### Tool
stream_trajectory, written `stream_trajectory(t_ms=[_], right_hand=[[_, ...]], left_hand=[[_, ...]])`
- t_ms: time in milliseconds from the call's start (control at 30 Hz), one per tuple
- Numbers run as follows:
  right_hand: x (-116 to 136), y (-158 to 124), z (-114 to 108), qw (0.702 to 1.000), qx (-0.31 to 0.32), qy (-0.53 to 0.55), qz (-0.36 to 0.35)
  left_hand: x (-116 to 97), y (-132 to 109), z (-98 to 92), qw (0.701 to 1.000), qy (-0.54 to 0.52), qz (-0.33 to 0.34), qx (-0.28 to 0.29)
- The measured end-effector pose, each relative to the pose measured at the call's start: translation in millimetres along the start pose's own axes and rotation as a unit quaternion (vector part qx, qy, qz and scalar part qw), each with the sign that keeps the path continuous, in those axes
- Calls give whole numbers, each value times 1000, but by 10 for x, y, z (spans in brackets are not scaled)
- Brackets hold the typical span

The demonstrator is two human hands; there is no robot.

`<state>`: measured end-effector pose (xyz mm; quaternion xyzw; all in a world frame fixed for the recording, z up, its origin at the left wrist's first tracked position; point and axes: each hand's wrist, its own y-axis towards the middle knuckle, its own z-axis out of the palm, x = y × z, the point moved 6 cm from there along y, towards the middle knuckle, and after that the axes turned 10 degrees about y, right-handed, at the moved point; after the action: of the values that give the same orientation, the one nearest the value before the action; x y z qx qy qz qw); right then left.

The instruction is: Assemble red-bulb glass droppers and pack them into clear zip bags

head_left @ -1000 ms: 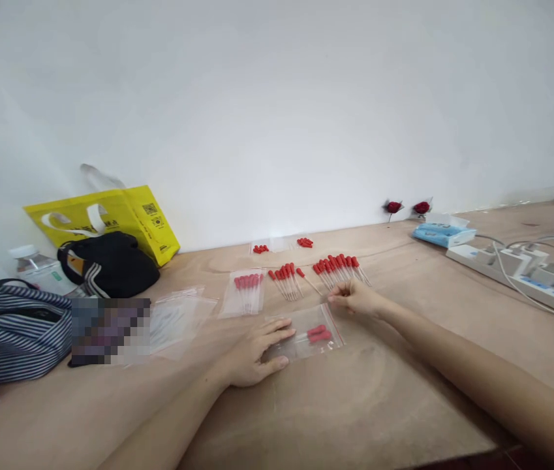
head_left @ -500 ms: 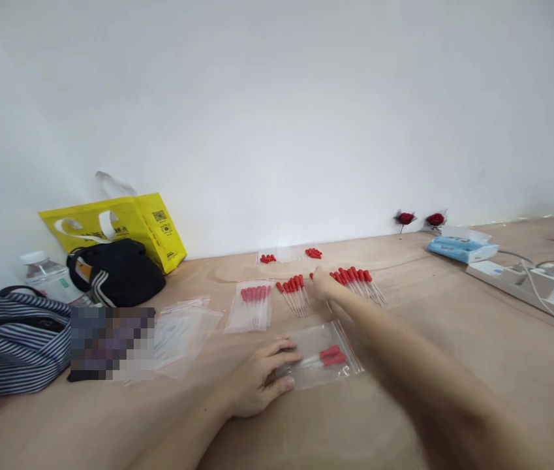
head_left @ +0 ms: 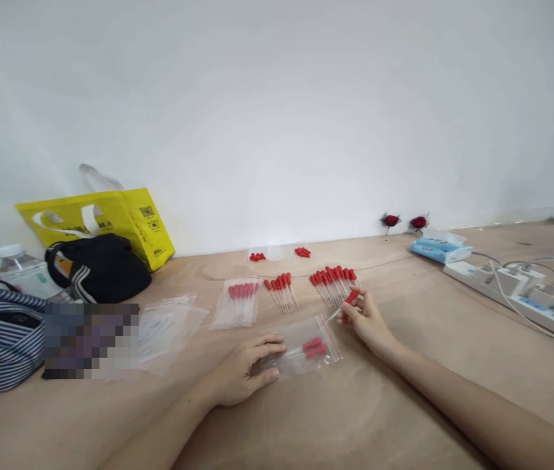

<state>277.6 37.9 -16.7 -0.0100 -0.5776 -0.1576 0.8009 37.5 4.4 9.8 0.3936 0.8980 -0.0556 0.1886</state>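
A dropper [head_left: 352,297] with a red bulb and a thin clear tube is pinched in my right hand [head_left: 367,320], its tube pointing left toward the mouth of a clear zip bag [head_left: 296,369]. Two red-bulbed droppers [head_left: 312,346] lie inside that bag. My left hand [head_left: 245,369] rests on the bag's left end, fingers stretched and thumb apart. Beyond my right hand, many loose droppers [head_left: 331,281] are fanned out, with a smaller fan of droppers [head_left: 279,287] left of them. A filled zip bag [head_left: 220,313] with several droppers lies further left.
Flat clear bags [head_left: 171,326] are spread at left, near a striped bag [head_left: 2,339], a black pouch [head_left: 110,267] and a yellow tote [head_left: 152,245]. Loose red bulbs [head_left: 302,252] lie by the wall. A power strip [head_left: 521,300] and tissue pack [head_left: 440,248] are at right.
My right hand has come back from the loose droppers toward me and now holds one beside the bag's mouth. My left hand stays on the bag. The view has shifted slightly right.
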Motion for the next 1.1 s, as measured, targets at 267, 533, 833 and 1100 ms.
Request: stream_trajectory(t_ms=[267,533,833,1100], right_hand=[[-145,-175,270,987,89,46,122],[-198,-255,449,942,284,-103,146],[-25,93,310,883,311,-353,-11],[19,877,216,833,37,-551,-40]], left_hand=[[-1,-4,-11,999,19,-40,9],[4,-2,0,999,10,-35,-4],[-20,26,17,1000,21,-3,4],[-39,32,-8,1000,15,-3,10]])
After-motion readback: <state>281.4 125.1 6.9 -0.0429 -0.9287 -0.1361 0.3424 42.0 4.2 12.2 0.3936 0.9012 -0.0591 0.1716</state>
